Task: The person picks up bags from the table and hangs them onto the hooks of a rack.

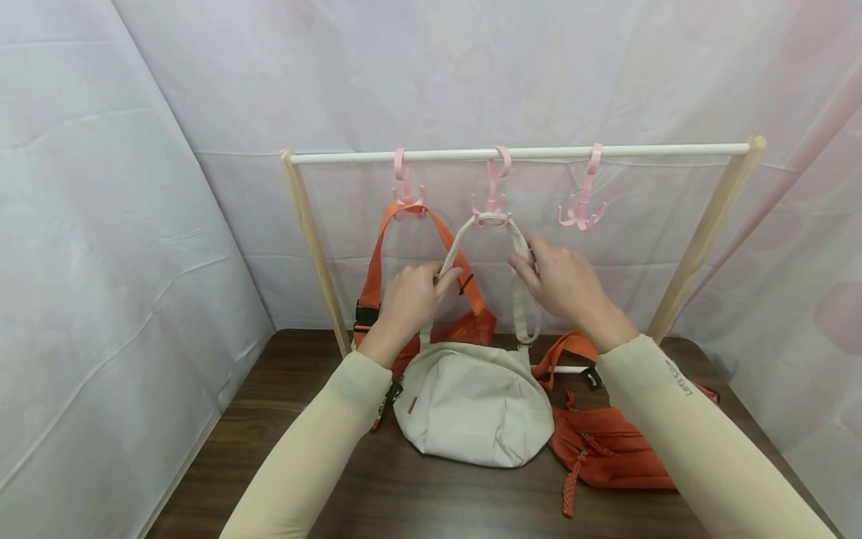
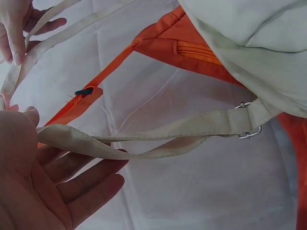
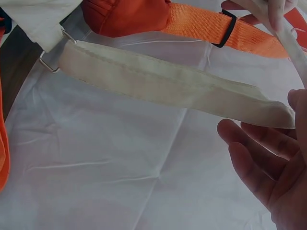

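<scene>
A cream shoulder bag (image 1: 474, 404) hangs low in front of the rack, its strap (image 1: 519, 299) looped up over the middle pink hook (image 1: 494, 202). My left hand (image 1: 408, 299) pinches the left run of that strap between thumb and fingers. On the other run, my right hand (image 1: 562, 277) pinches the strap just below the hook. In the left wrist view the strap (image 2: 182, 129) passes between thumb and fingers to a metal buckle (image 2: 247, 120). The right wrist view has the strap (image 3: 177, 86) running into the right hand (image 3: 283, 158), the other fingers loose.
An orange bag (image 1: 471, 326) hangs by its strap from the left pink hook (image 1: 406, 191). On the brown table (image 1: 269, 442) at right lies a red-orange bag (image 1: 626, 449). The right pink hook (image 1: 583, 198) hangs on the white rail (image 1: 539, 153) between wooden posts (image 1: 707, 232).
</scene>
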The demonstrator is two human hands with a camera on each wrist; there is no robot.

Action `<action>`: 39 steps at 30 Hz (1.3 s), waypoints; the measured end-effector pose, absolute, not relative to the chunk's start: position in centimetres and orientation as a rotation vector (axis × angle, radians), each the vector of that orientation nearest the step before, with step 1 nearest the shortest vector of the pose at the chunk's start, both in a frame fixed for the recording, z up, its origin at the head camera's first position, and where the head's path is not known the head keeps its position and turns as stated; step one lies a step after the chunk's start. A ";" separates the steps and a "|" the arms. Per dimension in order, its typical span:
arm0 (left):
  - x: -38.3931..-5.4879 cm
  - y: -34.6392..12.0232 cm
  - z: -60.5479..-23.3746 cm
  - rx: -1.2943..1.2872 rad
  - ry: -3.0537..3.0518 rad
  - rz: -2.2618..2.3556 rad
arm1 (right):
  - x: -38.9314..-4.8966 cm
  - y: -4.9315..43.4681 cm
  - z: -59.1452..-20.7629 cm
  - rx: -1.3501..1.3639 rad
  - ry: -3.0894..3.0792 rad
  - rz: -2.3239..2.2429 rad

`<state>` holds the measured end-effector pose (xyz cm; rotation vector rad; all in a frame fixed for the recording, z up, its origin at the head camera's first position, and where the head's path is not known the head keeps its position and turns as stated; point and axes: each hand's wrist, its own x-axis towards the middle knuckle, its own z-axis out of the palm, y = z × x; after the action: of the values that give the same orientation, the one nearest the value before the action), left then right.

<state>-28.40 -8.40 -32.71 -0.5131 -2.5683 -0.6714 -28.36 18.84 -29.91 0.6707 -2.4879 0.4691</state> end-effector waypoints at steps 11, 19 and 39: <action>-28.2 -9.0 -33.6 -0.463 -2.568 -0.741 | -27.7 19.3 -30.9 0.612 -2.564 0.515; -27.7 -9.3 -34.6 -0.434 -2.562 -0.785 | -27.1 19.8 -32.0 0.597 -2.600 0.564; -25.3 -10.2 -36.2 -0.463 -2.412 -0.780 | -25.0 20.8 -34.2 0.563 -2.552 0.589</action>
<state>-25.27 -10.16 -36.23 -0.4629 -2.4115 -0.7797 -24.95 20.83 -34.25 0.5631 -2.5520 0.5888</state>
